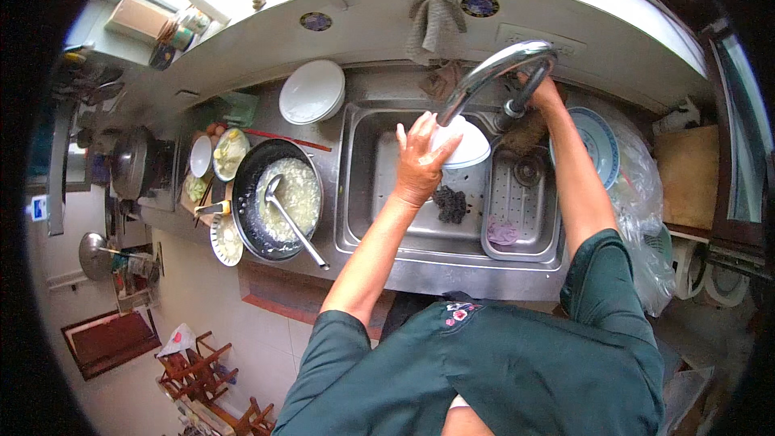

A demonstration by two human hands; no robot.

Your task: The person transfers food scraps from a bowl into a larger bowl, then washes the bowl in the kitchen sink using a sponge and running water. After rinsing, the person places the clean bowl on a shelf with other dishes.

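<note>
My left hand (419, 157) grips a white bowl (469, 144), tilted on its side above the large basin of the steel sink (369, 194). The spout of the chrome faucet (502, 63) ends right at this bowl. Behind the faucet's base is my right hand (544, 94); the faucet hides its fingers, so its hold cannot be made out. A dark scouring pad (451, 204) lies on the basin floor with small dark scraps around it. In the narrow perforated basin, a pinkish cloth (502, 233) sits near the front.
Left of the sink stands a wok (303, 169) of pale soup with a ladle (296, 224) in it. White bowls (312, 92) are at the back. Blue-rimmed plates (596, 145) and clear plastic bags (642, 236) lie to the right. A grey towel (436, 27) hangs on the wall.
</note>
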